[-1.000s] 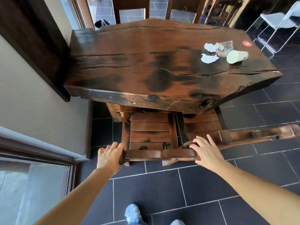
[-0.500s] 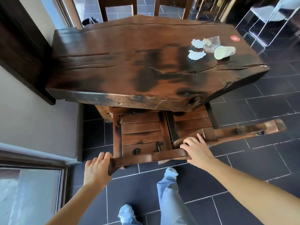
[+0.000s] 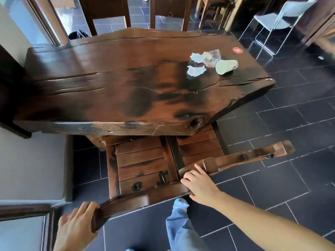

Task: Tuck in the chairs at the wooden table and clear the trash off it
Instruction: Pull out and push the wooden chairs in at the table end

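A dark wooden slab table (image 3: 112,73) fills the view. Below its near edge stands a wooden chair (image 3: 141,165), its slatted seat partly under the top. My left hand (image 3: 76,227) grips the left end of the chair's top rail. My right hand (image 3: 199,185) holds the rail's right end. A second wooden chair (image 3: 244,156) stands beside it on the right, angled outward. On the table's far right lies trash: a tipped pale cup (image 3: 226,66), a crumpled clear wrapper (image 3: 212,57) and two white paper scraps (image 3: 195,70).
Two chairs (image 3: 108,13) stand at the far side of the table. A white metal chair (image 3: 282,20) is at the back right. A wall (image 3: 27,160) and window frame close the left. My leg in blue trousers (image 3: 181,225) is raised by the near chair. Dark floor tiles.
The near chair's top rail has come closer to me with both hands on it, and my blue-trousered leg has lifted up beside the chair.
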`<action>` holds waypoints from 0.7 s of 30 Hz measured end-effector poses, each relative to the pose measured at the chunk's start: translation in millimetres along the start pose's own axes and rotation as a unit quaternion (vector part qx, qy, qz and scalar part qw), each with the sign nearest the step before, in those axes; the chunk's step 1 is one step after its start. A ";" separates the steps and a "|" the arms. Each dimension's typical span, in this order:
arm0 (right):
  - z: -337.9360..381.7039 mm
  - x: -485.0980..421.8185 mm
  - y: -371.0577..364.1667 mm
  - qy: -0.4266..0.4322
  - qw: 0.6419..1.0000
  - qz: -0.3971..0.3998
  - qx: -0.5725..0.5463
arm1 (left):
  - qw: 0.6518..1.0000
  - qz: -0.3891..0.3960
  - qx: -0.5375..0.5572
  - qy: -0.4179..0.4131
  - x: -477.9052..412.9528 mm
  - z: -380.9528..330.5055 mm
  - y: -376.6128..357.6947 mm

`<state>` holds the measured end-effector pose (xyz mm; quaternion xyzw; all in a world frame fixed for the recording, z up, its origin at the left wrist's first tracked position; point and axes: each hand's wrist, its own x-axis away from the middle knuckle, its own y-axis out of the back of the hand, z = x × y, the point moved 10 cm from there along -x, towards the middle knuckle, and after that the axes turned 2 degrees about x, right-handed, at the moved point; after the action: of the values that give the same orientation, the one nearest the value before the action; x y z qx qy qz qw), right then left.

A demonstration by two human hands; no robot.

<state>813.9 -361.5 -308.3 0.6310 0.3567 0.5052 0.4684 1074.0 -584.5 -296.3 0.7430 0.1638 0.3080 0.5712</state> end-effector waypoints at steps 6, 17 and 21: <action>0.6 3.7 2.6 -0.037 0.998 0.048 -0.014 | 0.997 0.070 -0.013 0.033 5.6 4.1 -8.3; -75.2 27.8 55.3 -0.085 0.962 -0.153 -0.210 | 0.986 0.157 0.039 -0.036 -42.9 -135.5 10.2; -145.0 36.1 19.3 -0.190 0.933 -0.071 -0.298 | 0.972 0.158 0.156 -0.080 -72.9 -251.2 6.8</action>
<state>681.0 -300.7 -271.6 0.5198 0.1378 0.4249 0.7282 856.0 -442.1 -269.9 0.8618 0.0438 0.3043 0.4035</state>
